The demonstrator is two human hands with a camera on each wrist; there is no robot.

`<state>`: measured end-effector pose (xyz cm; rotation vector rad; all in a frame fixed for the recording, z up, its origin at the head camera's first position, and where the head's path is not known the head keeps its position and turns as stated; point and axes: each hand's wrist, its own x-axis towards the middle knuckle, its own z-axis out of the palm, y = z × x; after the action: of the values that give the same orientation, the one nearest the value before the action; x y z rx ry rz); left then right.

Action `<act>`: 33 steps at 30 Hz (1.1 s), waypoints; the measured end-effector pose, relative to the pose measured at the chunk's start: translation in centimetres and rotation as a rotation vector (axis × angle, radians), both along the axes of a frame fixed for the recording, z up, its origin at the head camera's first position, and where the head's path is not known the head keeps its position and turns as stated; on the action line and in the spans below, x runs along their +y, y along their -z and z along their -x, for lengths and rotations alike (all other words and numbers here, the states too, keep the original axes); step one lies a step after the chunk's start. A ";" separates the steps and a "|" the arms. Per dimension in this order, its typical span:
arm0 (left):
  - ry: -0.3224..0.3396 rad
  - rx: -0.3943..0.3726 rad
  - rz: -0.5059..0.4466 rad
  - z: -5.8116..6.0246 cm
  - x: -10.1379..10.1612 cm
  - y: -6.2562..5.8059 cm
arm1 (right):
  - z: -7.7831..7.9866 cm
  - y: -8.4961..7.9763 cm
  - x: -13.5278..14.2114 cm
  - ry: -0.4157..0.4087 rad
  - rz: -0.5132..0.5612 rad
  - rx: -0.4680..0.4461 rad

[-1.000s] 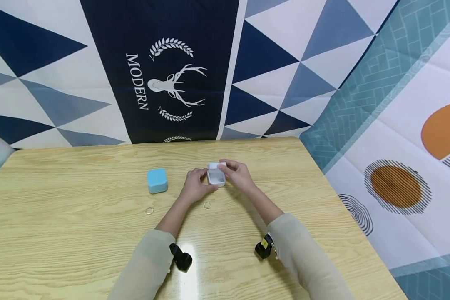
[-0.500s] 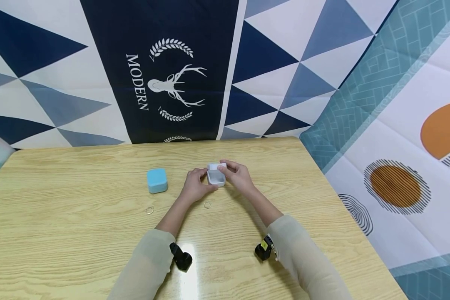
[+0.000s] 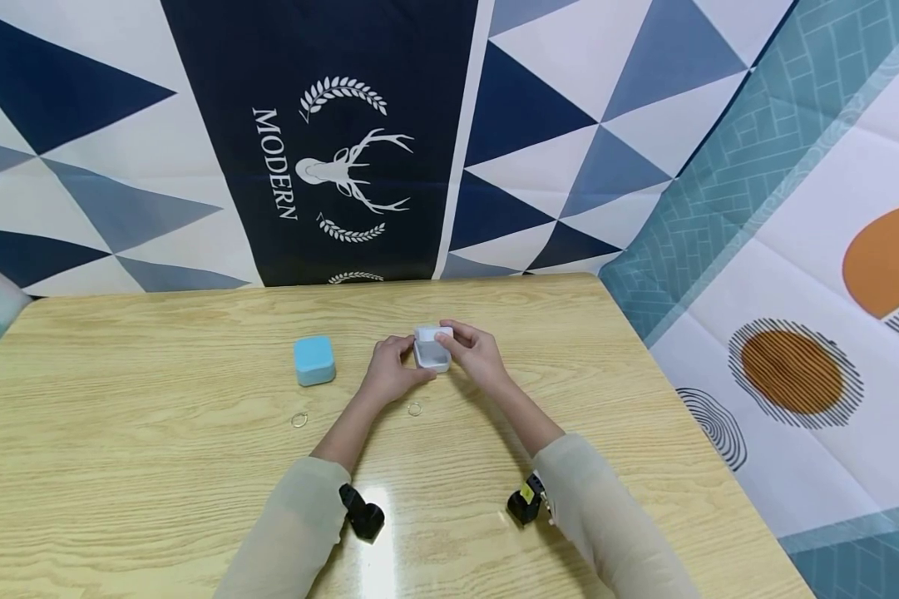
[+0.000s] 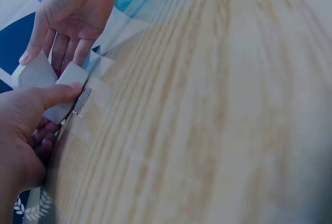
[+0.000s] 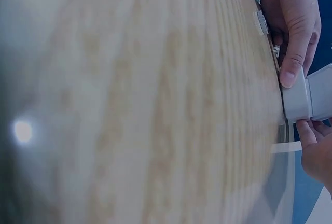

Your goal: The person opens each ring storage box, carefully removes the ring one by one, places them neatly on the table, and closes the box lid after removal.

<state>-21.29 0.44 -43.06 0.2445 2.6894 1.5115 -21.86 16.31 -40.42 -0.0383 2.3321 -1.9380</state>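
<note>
A small white hinged box (image 3: 432,366) sits on the table with its lid (image 3: 432,334) raised and a grey interior showing. My left hand (image 3: 391,372) grips the box's base from the left, thumb along the near side. On the other side, my right hand (image 3: 477,353) pinches the lid between thumb and fingers. Both hands, the left (image 4: 21,136) and the right (image 4: 78,11), appear on the two box halves in the left wrist view. Just nearer than the box lies a thin ring (image 3: 409,411); its band (image 4: 83,101) looks sparkly up close.
A light blue rounded box (image 3: 314,360) stands to the left, closed. Nearer than it lies another thin gold-toned ring (image 3: 293,422). The wooden table (image 3: 157,466) ends at a back edge against patterned cloth, and its right edge slants beyond the right arm.
The lid of the white box has tipped slightly forward and down with my right hand. My left hand, the blue box and the rings have stayed in place.
</note>
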 end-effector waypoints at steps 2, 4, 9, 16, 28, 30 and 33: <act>0.001 -0.004 -0.003 0.0 0.0 0.0 | 0.0 0.1 0.0 -0.002 0.019 0.006; 0.001 -0.005 -0.002 0.0 0.0 0.1 | 0.0 0.2 0.0 -0.002 0.033 0.009; 0.003 -0.003 -0.002 0.1 0.0 0.1 | -0.1 0.5 0.1 -0.002 0.041 0.021; 0.001 0.002 -0.006 0.0 0.0 0.0 | -0.2 0.7 0.1 0.005 0.045 0.036; 0.009 0.014 -0.003 0.1 -0.1 0.0 | -0.3 0.8 0.1 0.004 0.003 0.047; 0.011 0.012 0.002 0.0 -0.1 0.0 | -0.3 0.8 0.1 0.006 -0.001 0.046; 0.013 0.010 0.008 0.0 -0.1 0.0 | -0.3 0.7 0.1 0.007 -0.013 0.048</act>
<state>-21.34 0.38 -43.07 0.2695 2.6956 1.5000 -21.52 16.42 -41.17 -0.0766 2.3778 -1.9464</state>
